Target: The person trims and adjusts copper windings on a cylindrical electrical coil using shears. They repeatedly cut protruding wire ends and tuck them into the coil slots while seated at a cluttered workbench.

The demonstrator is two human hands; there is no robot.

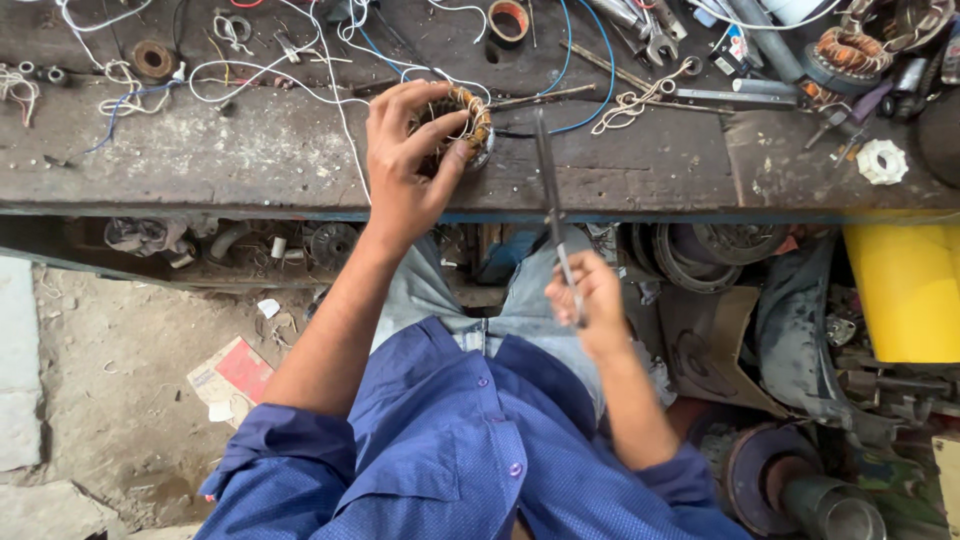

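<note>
Left hand [405,170] clamped around wound motor stator [462,122] on tabletop [250,160]; right hand [590,300] pinching long scissors [553,210], grip closed.

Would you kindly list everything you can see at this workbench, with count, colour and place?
wound stator coil: one, copper and tan, on the bench, gripped by the left hand
scissors: one pair, grey metal, held by the right hand, tips toward the coil
workbench: one, dark worn wood, across the top
loose wires: many, white and blue, strewn over the bench
second wound coil: one, copper, top right
tape roll: one, reddish, top centre
white plastic gear piece: one, bench right
yellow container: one, right, below the bench
left hand: on the coil
right hand: holding the scissors
</note>
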